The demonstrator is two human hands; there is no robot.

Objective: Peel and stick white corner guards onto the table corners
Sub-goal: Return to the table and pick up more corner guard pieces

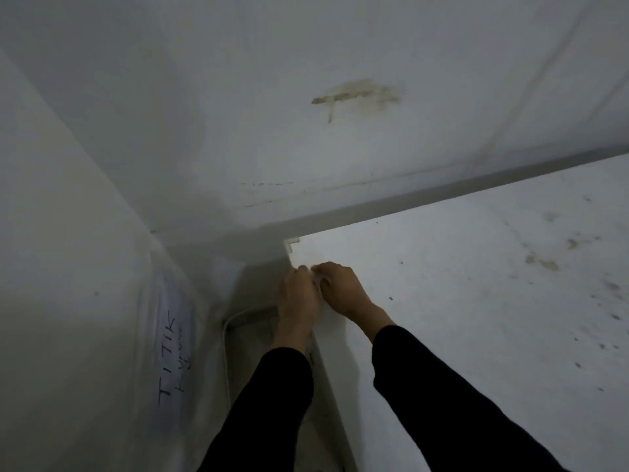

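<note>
As both reach fwd, L hand (pixel 299 296) & R hand (pixel 343 287) fingers pinch white corner guard (pixel 318 281).

The person wears a long-sleeved black garment, of which only the two arms show. The left sleeve (pixel 269 410) is plain, matte and close-fitting, with soft creases along its length, and ends in a straight edge a little above the wrist. The right sleeve (pixel 439 400) matches it in colour and cut (the dim light hides any weave or stitching). Beyond the sleeve ends, the left hand (pixel 299 299) and right hand (pixel 345 291) are bare.
</note>
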